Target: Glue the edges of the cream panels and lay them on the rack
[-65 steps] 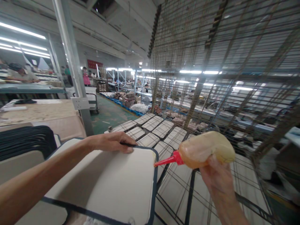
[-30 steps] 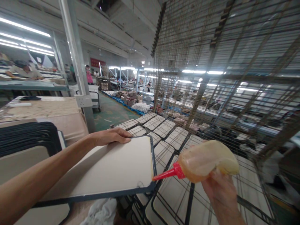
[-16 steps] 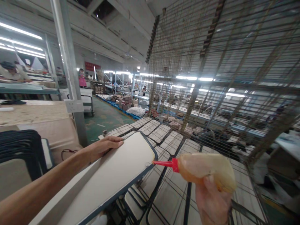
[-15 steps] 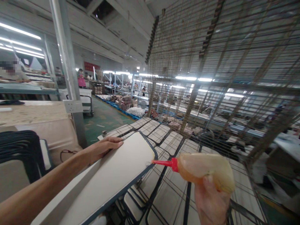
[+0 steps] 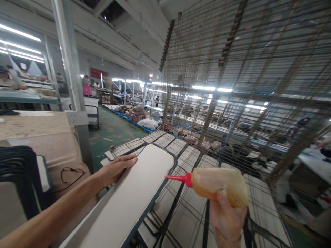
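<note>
My left hand grips the far left edge of a long cream panel with a dark-edged rim and rounded corners. Its thumb side rests along the panel's border; the fingers beneath are partly hidden. In my right hand is a squeeze bottle, lying on its side and part full of amber liquid. The bottle's red nozzle points left, with its tip at the panel's dark right edge. Below the panel, similar cream pieces with dark borders lie on a wire rack.
A tall wire grid rises at the right, above the rack. To the left are a metal post, a stack of dark-edged panels and a pair of glasses on tan cloth. Other people work at tables in the distance.
The nozzle has slid a little along the panel's right edge toward me. The panel has turned slightly, with its far end further right, and the bottle has shifted left.
</note>
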Tool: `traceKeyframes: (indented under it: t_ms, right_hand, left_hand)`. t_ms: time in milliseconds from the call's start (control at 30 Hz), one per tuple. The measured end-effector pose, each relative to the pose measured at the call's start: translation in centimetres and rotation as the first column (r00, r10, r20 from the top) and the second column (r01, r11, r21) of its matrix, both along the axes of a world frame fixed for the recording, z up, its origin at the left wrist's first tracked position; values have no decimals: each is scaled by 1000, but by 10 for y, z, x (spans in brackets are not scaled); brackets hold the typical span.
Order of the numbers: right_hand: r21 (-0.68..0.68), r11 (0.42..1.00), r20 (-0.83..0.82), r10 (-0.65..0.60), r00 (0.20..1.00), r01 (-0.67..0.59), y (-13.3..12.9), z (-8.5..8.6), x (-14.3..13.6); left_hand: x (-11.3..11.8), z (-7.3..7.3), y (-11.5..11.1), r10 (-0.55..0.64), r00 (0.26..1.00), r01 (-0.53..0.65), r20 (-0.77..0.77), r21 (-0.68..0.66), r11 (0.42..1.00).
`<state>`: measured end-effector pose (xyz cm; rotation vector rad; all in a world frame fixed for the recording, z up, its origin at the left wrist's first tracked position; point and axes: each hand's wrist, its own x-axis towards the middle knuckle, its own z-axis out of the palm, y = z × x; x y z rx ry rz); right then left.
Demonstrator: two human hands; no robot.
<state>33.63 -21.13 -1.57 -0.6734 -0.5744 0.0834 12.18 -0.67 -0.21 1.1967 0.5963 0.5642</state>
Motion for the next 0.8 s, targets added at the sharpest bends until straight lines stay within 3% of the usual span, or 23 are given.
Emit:
traceKeyframes:
  t_ms: [800]
  right_hand:
    - [-110,991,18,73,997,-71,4,-5,-5]
  left_hand:
    - [9,2,9,141,990,-142,-17,-72,987]
